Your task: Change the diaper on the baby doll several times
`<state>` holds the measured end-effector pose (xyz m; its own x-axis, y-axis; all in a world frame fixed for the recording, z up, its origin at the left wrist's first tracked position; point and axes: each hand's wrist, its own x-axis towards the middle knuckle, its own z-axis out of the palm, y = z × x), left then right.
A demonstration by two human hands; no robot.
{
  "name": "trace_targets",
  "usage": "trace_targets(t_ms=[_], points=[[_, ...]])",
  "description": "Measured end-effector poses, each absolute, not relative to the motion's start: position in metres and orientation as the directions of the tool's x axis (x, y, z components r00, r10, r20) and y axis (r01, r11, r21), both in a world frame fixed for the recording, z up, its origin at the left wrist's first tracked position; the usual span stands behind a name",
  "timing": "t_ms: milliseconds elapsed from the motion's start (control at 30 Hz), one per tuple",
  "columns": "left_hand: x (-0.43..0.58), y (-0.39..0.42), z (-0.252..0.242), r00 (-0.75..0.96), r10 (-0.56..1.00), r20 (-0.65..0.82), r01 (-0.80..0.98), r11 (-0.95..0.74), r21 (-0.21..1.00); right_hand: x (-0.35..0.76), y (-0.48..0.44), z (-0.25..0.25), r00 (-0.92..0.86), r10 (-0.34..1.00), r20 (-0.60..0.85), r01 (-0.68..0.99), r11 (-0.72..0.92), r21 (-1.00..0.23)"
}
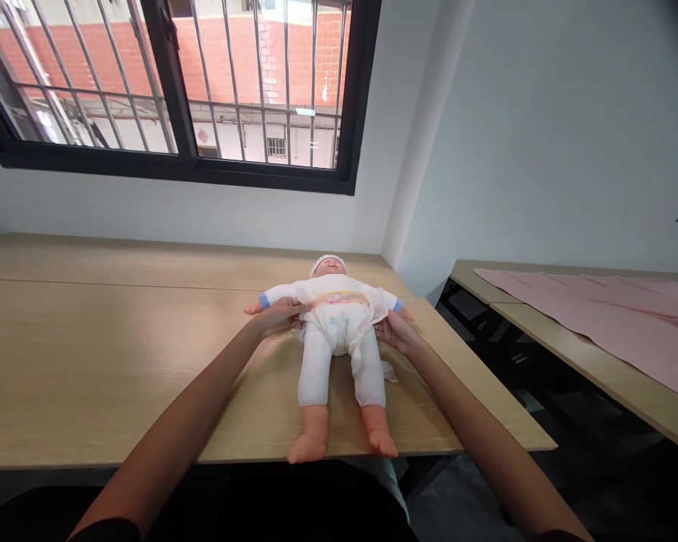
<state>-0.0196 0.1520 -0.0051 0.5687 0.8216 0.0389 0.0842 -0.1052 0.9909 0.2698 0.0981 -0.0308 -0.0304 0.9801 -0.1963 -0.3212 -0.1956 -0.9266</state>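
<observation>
A baby doll (315, 376) in white clothes and a pale cap lies on its back on the wooden table (118, 361), its head away from me and its bare feet at the near edge. Around its hips is a white diaper (342, 324) with a coloured waistband. At the diaper's left side, my left hand (282, 315) is closed on its edge. My right hand (396, 331) grips the opposite side, low by the doll's hip, with its fingertips partly hidden. A small white scrap (389, 371) lies beside the doll's leg, near my right hand.
A second table (520, 320) stands to the right across a gap, with a pink mat (593, 309) over it. Behind my table are a white wall (203, 211) and a barred window (260, 90). The near table edge runs just below the doll's feet.
</observation>
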Motion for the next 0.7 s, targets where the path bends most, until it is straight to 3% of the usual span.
trace_targets(t_ms=[233,367,467,533,600,633,700], points=[[-0.025,0.162,-0.016,0.624,0.781,-0.025,-0.008,0.038,0.999,0.279,0.1,-0.019,0.123,0.988,-0.093,-0.384,-0.039,-0.922],[-0.025,0.163,-0.017,0.616,0.787,-0.034,0.028,0.02,0.999,0.273,0.1,-0.024,0.171,0.984,0.042,-0.291,0.091,-0.952],[-0.022,0.162,-0.017,0.494,0.869,0.038,0.028,-0.059,0.998,0.269,0.103,-0.034,0.183,0.982,0.049,-0.226,0.09,-0.97],[-0.016,0.159,-0.013,0.324,0.933,0.157,0.024,-0.174,0.984,0.269,0.107,-0.04,0.172,0.984,0.045,-0.206,0.081,-0.975],[-0.007,0.149,-0.002,0.091,0.927,0.364,0.093,-0.372,0.923,0.27,0.11,-0.046,0.156,0.986,0.059,-0.195,0.089,-0.977],[-0.001,0.142,0.006,-0.033,0.861,0.507,0.184,-0.493,0.85,0.271,0.112,-0.048,0.153,0.986,0.066,-0.188,0.095,-0.978],[0.014,0.123,0.025,-0.01,0.685,0.729,0.337,-0.684,0.647,0.271,0.114,-0.051,0.168,0.983,0.069,-0.152,0.096,-0.984]])
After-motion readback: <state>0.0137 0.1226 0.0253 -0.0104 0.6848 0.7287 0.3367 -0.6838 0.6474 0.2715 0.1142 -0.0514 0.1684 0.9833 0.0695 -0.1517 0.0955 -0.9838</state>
